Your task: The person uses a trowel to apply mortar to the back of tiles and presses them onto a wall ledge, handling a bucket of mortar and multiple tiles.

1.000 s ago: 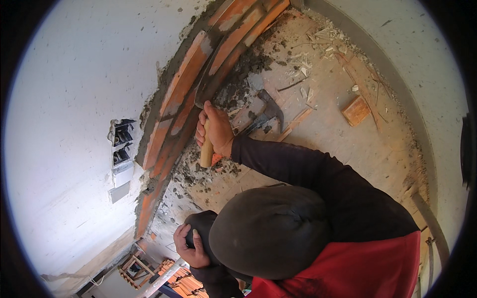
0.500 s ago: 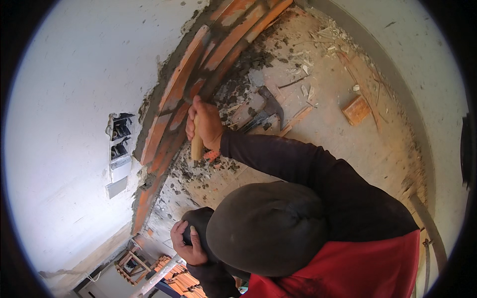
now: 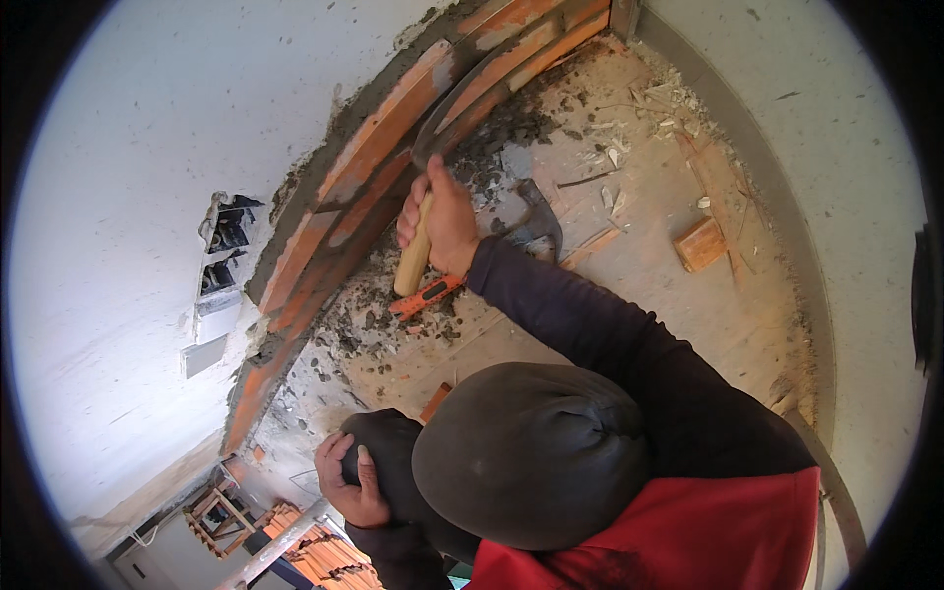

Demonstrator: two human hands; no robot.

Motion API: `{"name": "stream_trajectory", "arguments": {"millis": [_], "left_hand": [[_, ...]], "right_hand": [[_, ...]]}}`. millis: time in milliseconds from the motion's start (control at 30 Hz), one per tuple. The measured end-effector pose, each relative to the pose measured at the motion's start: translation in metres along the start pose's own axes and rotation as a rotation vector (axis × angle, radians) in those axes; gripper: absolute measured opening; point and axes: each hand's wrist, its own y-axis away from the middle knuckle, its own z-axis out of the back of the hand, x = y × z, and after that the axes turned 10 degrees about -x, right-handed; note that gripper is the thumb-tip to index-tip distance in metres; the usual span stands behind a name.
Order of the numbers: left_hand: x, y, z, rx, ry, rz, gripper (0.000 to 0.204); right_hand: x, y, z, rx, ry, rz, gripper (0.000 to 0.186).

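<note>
While the left hand (image 3: pixel 352 480) rests half open on a dark cloth-covered bulge (image 3: pixel 379 447), thumb apart from its bent fingers and no tool visible in it, the right hand (image 3: pixel 442 221) is closed firmly round the wooden handle of a trowel (image 3: pixel 415 256). The trowel's dark blade runs along the courses of orange bricks (image 3: pixel 383 118) at the floor's left edge, pointing toward the far corner; whether it touches the bricks or the grey mortar (image 3: pixel 351 128) between them and the white wall (image 3: pixel 147 216), I cannot tell

Compared with half a second ago, the right hand and trowel have shifted along the courses toward that far corner, and the blade shows as a longer curve. The hand now covers more of the shaft of the hammer (image 3: pixel 539 221), which lies on the floor (image 3: pixel 639 324) just beyond it. An orange-and-black grip (image 3: pixel 426 296), then mostly hidden, now shows clearly beside the butt of the wooden handle; it lines up with the hammer, but the hand hides any join. A reddish broken piece (image 3: pixel 436 401) has come into sight beside the large dark rounded cloth (image 3: pixel 531 457). The left hand keeps its place on the bulge

Toward the floor's right edge, an orange block (image 3: pixel 699 244) lies where it lay, well apart from both hands, and a thin dark rod (image 3: pixel 586 180) rests between it and the bricks
</note>
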Motion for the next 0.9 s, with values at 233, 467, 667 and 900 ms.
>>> {"name": "stream_trajectory", "arguments": {"millis": [233,467,667,900], "left_hand": [[0.005,-0.002,-0.001,0.014,0.008,-0.022,0.024],[0.004,-0.006,0.0,-0.001,-0.016,-0.029,0.025],[0.002,-0.006,-0.004,-0.007,0.06,-0.011,0.024],[-0.002,-0.003,0.001,-0.021,0.02,0.01,0.024]], "right_hand": [[0.001,0.02,0.016,-0.044,0.045,0.063,0.048],[0.009,0.02,0.014,-0.188,0.353,0.044,0.046],[0.025,0.04,0.036,-0.191,0.347,0.104,0.044],[0.047,0.022,0.012,-0.232,0.406,0.024,0.043]]}}
